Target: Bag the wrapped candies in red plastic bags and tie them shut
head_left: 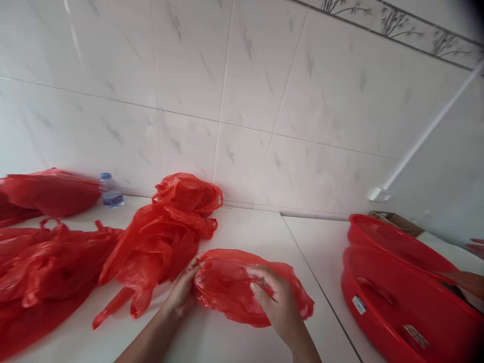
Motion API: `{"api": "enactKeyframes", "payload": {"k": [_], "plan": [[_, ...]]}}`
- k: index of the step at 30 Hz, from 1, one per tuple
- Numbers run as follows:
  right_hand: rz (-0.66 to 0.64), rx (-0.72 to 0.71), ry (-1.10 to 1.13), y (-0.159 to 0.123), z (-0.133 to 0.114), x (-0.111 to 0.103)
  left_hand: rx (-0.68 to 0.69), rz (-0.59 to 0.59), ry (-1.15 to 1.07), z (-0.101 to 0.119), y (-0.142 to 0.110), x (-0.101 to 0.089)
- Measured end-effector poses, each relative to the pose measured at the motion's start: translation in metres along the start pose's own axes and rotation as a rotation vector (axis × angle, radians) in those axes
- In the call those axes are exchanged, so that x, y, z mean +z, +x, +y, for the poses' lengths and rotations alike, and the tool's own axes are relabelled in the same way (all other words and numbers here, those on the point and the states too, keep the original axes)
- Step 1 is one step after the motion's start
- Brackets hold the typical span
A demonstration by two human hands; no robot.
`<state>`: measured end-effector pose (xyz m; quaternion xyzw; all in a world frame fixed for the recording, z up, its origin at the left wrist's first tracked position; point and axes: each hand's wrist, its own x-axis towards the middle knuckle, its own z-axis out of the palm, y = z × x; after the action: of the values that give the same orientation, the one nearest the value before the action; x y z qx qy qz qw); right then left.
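Observation:
A thin red plastic bag (pixel 230 282) lies partly crumpled on the white table in front of me. My left hand (pixel 185 290) is closed on its left end, the fingertips partly hidden by the bag. Over the bag's right half, my right hand (pixel 274 297) pinches a bit of the film between thumb and fingers. To the left of my left hand is a pile of crumpled red plastic bags (pixel 162 242), their loose handles trailing toward me.
More red bags (pixel 56 252) cover the table's left side. A water bottle (pixel 111 191) stands near the tiled wall. At right are stacked red plastic baskets (pixel 397 297), with another person's hand (pixel 467 282) at them. A seam (pixel 313 272) runs between two tabletops.

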<state>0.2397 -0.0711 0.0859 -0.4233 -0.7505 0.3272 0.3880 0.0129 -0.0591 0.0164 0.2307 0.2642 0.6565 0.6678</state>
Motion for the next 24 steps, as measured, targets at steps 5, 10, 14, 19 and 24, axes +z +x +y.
{"api": "enactKeyframes", "payload": {"k": [5, 10, 14, 19, 24], "plan": [[0.548, 0.119, -0.204, -0.042, 0.022, -0.061, -0.047, 0.066, 0.031, -0.005, 0.006, -0.006], [0.768, 0.234, -0.861, -0.104, 0.081, -0.135, -0.148, 0.038, 0.017, -0.008, 0.004, -0.003], [0.569, 0.363, -1.057, -0.140, 0.115, -0.179, -0.197, -0.025, -0.011, -0.007, 0.000, 0.004], [0.485, 0.589, -0.954, -0.134, 0.104, -0.175, -0.241, -0.009, -0.033, -0.007, -0.001, 0.005], [0.381, 0.561, -0.626, -0.105, 0.065, -0.153, -0.275, 0.041, -0.069, -0.006, 0.001, 0.002]]}}
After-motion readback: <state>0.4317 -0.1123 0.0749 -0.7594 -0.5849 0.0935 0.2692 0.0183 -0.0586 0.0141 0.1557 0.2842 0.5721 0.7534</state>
